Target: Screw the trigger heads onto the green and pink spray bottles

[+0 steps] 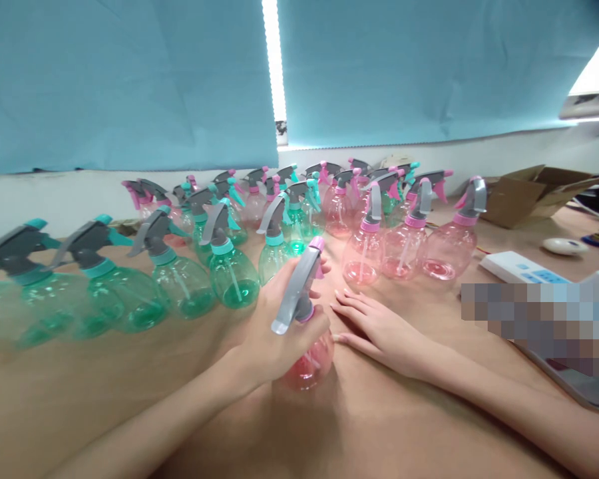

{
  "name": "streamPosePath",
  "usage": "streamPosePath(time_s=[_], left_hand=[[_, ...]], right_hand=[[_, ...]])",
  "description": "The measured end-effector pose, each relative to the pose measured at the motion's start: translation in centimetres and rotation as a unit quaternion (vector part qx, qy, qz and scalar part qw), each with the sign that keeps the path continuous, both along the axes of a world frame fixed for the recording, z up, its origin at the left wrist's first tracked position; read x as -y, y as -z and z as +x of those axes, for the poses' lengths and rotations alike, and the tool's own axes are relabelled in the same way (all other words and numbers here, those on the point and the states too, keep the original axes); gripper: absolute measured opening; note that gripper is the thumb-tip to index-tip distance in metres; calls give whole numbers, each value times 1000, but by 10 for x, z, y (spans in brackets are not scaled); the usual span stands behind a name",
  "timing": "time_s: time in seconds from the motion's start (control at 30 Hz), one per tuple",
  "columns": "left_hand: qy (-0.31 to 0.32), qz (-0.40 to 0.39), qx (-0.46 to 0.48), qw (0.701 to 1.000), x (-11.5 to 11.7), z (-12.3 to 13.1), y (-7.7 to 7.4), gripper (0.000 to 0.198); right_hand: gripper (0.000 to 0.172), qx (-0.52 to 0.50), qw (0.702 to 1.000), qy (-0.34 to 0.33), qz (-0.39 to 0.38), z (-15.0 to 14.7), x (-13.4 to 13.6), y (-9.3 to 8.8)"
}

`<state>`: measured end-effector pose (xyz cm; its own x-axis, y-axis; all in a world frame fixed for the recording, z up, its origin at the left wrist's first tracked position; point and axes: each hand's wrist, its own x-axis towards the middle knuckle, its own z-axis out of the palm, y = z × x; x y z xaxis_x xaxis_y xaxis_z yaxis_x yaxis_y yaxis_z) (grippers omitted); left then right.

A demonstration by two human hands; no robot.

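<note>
A clear pink spray bottle (307,366) with a grey and pink trigger head stands in front of me, slightly tilted. My left hand (274,319) is wrapped round its neck, fingers closed on it. Just right of that bottle, my right hand (374,326) lies on the table with fingers stretched out and nothing in them. Behind my left hand, a green spray bottle (234,279) stands in a row with several others. Beyond my right hand, a pink spray bottle (363,256) stands at the near end of a pink row.
More green and pink bottles crowd the back of the wooden table (259,432). At the right are an open cardboard box (522,196), a white mouse (564,247) and a white device with blue markings (529,269). Blue blinds (130,86) hang behind.
</note>
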<state>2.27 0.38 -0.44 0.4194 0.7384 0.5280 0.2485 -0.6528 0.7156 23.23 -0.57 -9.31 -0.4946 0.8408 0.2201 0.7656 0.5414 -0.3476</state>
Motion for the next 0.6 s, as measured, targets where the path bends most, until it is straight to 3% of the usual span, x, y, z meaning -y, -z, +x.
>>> streamPosePath(time_s=[0.3, 0.6], left_hand=[[-52, 15, -42, 998, 3, 0, -8, 27], [-61, 3, -45, 997, 5, 1, -13, 23]], right_hand=[[56, -15, 1000, -4, 16, 0, 0, 0], [57, -8, 1000, -1, 11, 0, 0, 2]])
